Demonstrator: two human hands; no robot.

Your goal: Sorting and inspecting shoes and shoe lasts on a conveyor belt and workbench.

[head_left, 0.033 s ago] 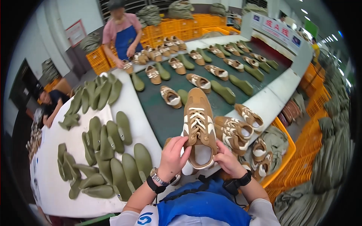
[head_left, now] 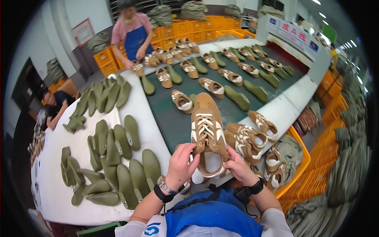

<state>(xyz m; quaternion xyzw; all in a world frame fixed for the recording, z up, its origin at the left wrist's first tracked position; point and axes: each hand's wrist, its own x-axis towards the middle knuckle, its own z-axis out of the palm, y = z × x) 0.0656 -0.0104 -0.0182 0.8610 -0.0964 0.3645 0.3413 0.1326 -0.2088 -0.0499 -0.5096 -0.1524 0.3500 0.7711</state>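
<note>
Between my two hands is a brown sneaker (head_left: 207,125) with white stripes and laces, toe pointing away from me and its opening facing up. My left hand (head_left: 182,161) grips the left side of its collar, thumb and fingers pressed to the edge. On the other side of the heel, my right hand (head_left: 239,165) pinches the collar. Part of another shoe shows below the heel, mostly hidden. Just right of the held sneaker, several matching sneakers (head_left: 245,139) lie grouped on the white table edge.
Green shoe lasts (head_left: 127,185) cover much of the white table (head_left: 51,197) at left. Beyond my hands, a dark green belt (head_left: 166,114) carries sneakers and lasts in rows. An orange crate (head_left: 302,158) with cloth stands at right. One co-worker (head_left: 132,33) handles shoes at the far side; another person (head_left: 58,104) leans at left.
The surroundings have shifted slightly to the right in the picture. My hands keep the same hold on the sneaker.
</note>
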